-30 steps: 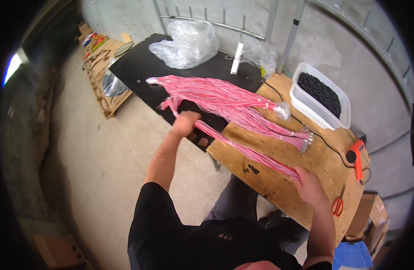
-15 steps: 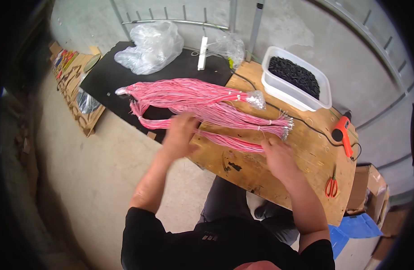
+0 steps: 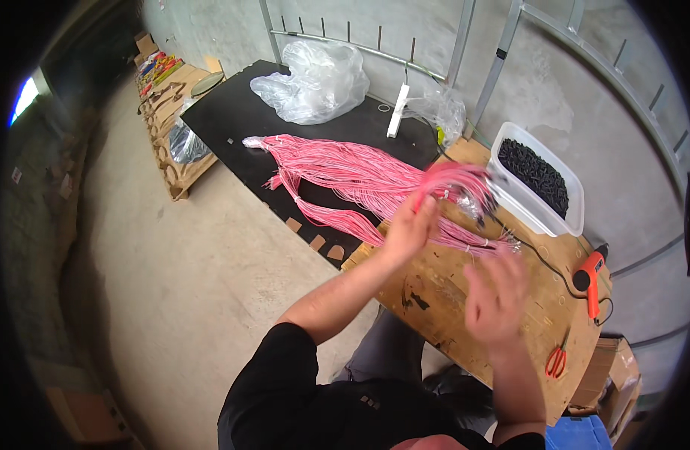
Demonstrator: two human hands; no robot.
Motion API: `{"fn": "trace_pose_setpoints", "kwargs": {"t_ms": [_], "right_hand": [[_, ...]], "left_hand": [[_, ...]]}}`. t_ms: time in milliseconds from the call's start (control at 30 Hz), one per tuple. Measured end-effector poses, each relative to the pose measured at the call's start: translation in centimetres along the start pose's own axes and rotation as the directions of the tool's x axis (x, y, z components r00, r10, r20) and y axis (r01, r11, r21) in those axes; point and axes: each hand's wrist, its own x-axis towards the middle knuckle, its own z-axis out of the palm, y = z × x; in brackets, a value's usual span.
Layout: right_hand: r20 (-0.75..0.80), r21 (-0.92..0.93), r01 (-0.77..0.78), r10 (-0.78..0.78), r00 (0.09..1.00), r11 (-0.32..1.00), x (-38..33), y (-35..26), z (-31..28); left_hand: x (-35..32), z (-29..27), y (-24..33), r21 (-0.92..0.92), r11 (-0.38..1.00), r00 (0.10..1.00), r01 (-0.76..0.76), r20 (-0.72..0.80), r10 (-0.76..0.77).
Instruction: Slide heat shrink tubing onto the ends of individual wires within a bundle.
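Fingers (image 3: 423,214) gripping pink wires (image 3: 345,169), lifted end

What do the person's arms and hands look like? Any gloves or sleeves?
No gloves: the left hand and right hand are both bare, with no rings, watch or bands that show. The forearms are bare too. A black short-sleeved shirt covers the shoulders and ends above the left elbow. The right hand looks blurred.

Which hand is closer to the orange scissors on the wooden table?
Right. The right hand hangs open over the wooden table, just up-left of the orange scissors. The left hand is farther off, gripping the pink wires.
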Motion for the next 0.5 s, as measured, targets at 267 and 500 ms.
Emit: {"fn": "trace_pose_setpoints", "kwargs": {"t_ms": [267, 500], "right_hand": [[0.436, 0.116, -0.466, 0.376, 0.818, 0.877, -13.4, -2.1, 4.1], [0.4, 0.157, -0.587, 0.493, 0.773, 0.794, -15.4, -2.9, 4.6]], "left_hand": [[16.5, -10.1, 0.5, 0.714, 0.662, 0.778, -0.228, -0.275, 0.565], [19.8, -21.0, -7.4, 0.863, 0.249, 0.864, 0.439, -0.482, 0.147]]}}
